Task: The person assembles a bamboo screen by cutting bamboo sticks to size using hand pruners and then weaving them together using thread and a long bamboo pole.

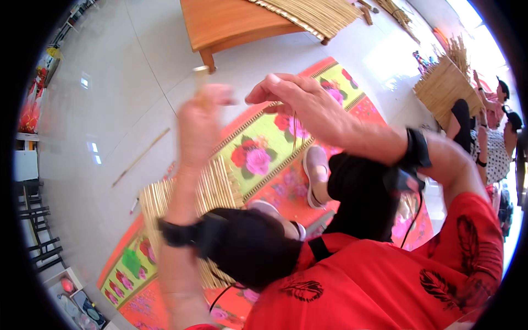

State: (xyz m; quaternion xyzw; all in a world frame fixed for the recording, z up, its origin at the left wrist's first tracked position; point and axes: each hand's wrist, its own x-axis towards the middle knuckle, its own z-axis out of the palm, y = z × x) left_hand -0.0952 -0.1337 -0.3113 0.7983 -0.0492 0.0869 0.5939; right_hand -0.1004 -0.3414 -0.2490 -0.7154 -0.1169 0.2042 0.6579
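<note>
My left hand (198, 124), smeared by motion, is raised over the floor with its fingers wrapped round a short stick. The stick's pale, yellowish end (201, 72) pokes up above the fist; what it belongs to is unclear. Facing it, my right hand (311, 102) is level, its fingers curled and pointing toward the left hand. Thin brown strands (295, 132) hang beneath its palm, seemingly held in the fingers. Below my left forearm lies a mat of straw-coloured stalks (223, 179), set side by side, partly hidden by my arm and leg.
A flowered red and green floor mat (247, 135) lies under my feet. One loose stalk (142, 157) rests on the pale tiles. Ahead stands a low wooden table (236, 25) bearing another stalk mat (313, 14). At right, people sit near a stalk panel (448, 91).
</note>
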